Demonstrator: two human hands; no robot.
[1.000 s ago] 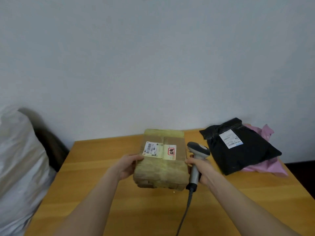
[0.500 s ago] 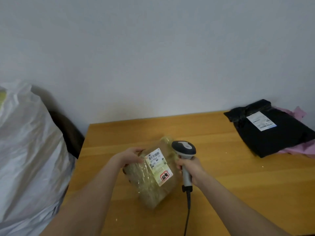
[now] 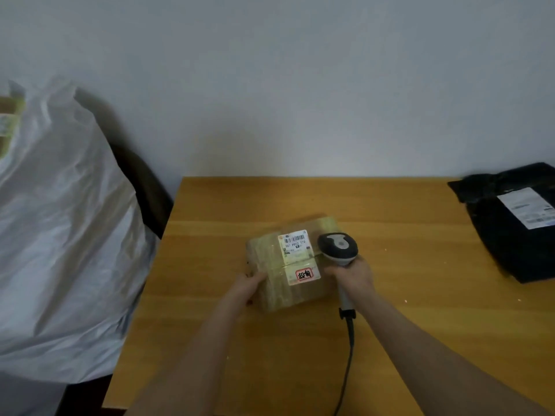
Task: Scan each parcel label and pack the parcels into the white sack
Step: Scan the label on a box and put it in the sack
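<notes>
Parcel (image 3: 288, 265) wrapped in brown tape is lying on the wooden table (image 3: 390, 295), its white label (image 3: 295, 243) facing up. The left hand (image 3: 250, 285) is gripping the parcel's near-left edge, while the right hand (image 3: 351, 273) is clasping the handle of a corded scanner (image 3: 338, 249), whose head is hanging just beside the label. The white sack (image 3: 60, 235) is bulging left of the table, and a black parcel (image 3: 516, 223) is lying far right.

brown taped parcel (image 3: 270, 265) | label (image 3: 295, 244) up | white sack (image 3: 60, 235) | bulging, left

Wooden tabletop (image 3: 405, 340), two parcels.
Taped brown parcel (image 3: 292, 264) near centre; black parcel (image 3: 495, 244) at right edge, well apart.
</notes>
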